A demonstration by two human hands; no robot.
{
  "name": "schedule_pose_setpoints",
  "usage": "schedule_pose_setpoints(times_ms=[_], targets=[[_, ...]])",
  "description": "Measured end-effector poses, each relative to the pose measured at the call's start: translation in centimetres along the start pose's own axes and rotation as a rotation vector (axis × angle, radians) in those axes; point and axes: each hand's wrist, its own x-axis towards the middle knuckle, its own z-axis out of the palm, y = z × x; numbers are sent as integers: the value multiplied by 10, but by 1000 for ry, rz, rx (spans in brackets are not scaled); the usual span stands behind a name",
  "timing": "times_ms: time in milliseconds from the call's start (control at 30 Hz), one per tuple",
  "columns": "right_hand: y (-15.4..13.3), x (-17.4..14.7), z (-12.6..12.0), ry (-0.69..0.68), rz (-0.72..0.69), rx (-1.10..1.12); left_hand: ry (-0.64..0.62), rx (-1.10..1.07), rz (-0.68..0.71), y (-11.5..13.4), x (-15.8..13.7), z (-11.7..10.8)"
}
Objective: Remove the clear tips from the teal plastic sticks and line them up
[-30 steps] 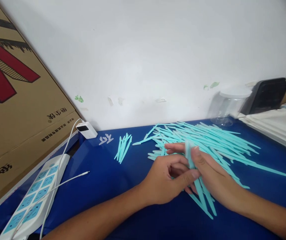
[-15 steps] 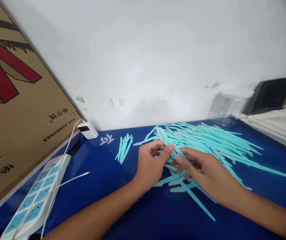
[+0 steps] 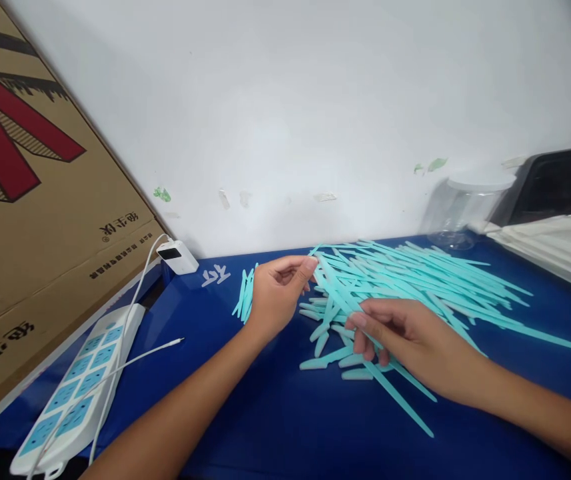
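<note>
Turquoise sticks (image 3: 338,288) slant over the pile (image 3: 400,273), pinched by the right hand (image 3: 410,333), while the left hand (image 3: 276,297), nearly closed beside their tops, holds I can't tell what; gentle pressure should serve.

Slender, tapering turquoise plastic sticks (image 3: 338,289) are held aslant above a broad heap of matching sticks (image 3: 415,277), which are overlapped at varied angles and spread across the blue counter (image 3: 275,413). A small, partly hidden bunch of similar sticks (image 3: 246,293) is laid apart to the left.
</note>
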Motion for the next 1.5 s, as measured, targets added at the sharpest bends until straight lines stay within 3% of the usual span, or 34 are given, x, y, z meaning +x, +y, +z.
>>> schedule_pose_setpoints(times_ms=[367, 567, 1000, 1167, 1400, 1500], targets=[[7, -1, 1, -59, 59, 13, -178, 23, -50, -4, 5, -14], [6, -1, 1, -79, 15, -39, -256, 10, -89, -3, 3, -14], [14, 3, -4, 225, -97, -80, -147, -22, -79, -10, 5, -11], [11, 3, -5, 223, -100, -51, -127, -27, -66, -12, 7, -12], [9, 7, -5, 232, 77, 115, -151, -26, -56, -15, 7, -13], [10, 7, -4, 196, 67, 108, -152, -18, -52, -13, 7, -12]])
